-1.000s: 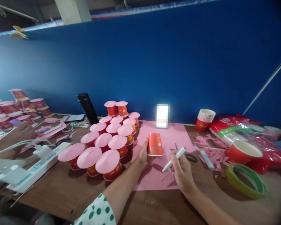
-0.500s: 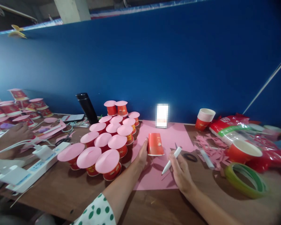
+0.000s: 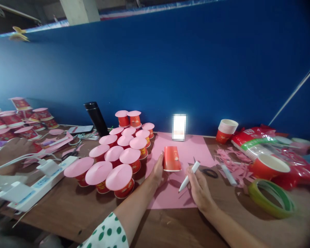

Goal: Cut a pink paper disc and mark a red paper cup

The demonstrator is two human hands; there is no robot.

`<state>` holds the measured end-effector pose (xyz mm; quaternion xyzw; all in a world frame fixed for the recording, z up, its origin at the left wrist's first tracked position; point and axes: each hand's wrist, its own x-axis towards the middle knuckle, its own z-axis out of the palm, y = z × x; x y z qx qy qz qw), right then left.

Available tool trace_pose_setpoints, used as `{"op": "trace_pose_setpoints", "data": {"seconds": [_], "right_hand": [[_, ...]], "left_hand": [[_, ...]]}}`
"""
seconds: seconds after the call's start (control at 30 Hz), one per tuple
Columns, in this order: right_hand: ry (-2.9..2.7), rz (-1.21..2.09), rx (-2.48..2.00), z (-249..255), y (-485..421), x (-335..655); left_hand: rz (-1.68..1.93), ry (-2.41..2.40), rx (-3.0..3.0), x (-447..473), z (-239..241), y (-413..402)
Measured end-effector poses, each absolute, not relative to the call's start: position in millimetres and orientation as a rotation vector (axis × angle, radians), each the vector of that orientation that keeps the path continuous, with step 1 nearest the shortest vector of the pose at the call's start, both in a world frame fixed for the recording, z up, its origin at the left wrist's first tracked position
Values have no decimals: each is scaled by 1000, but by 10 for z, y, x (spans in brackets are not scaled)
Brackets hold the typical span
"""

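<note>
On a sheet of pink paper point(image 3: 170, 201) a red paper cup point(image 3: 172, 158) is upside down, its rim toward me. My left hand point(image 3: 158, 168) grips the cup from its left side; some of the fingers are hidden behind it. My right hand point(image 3: 198, 189) is closed around a white marker pen point(image 3: 188, 178), tip pointing down and left, apart from the cup. Dark-handled scissors point(image 3: 209, 173) lie just beyond the right hand, partly hidden by it. To the left, several upturned red cups topped with pink paper discs point(image 3: 119, 177) stand in rows.
At the right are stacked cups point(image 3: 226, 131), pink paper scraps point(image 3: 237, 163), a glue stick point(image 3: 228, 175), a tape roll point(image 3: 271, 199) and a plastic bag of cups point(image 3: 260, 141). A power strip point(image 3: 38, 187), black flask point(image 3: 95, 119) and another person's hand point(image 3: 11, 153) are leftward. A lit screen point(image 3: 179, 127) stands behind.
My hands, the cup and the marker pen stay nearly in place. The other person's hand at the left has shifted slightly.
</note>
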<state>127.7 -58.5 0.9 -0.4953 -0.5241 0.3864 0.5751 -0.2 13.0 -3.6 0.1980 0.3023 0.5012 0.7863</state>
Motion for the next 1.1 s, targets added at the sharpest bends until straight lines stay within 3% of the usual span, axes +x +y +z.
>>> {"op": "trace_pose_setpoints", "data": {"seconds": [1.1], "right_hand": [[-1067,774,-1106,85,-539,1359]], "left_hand": [[1057,564,493,-15,-132,154]]}}
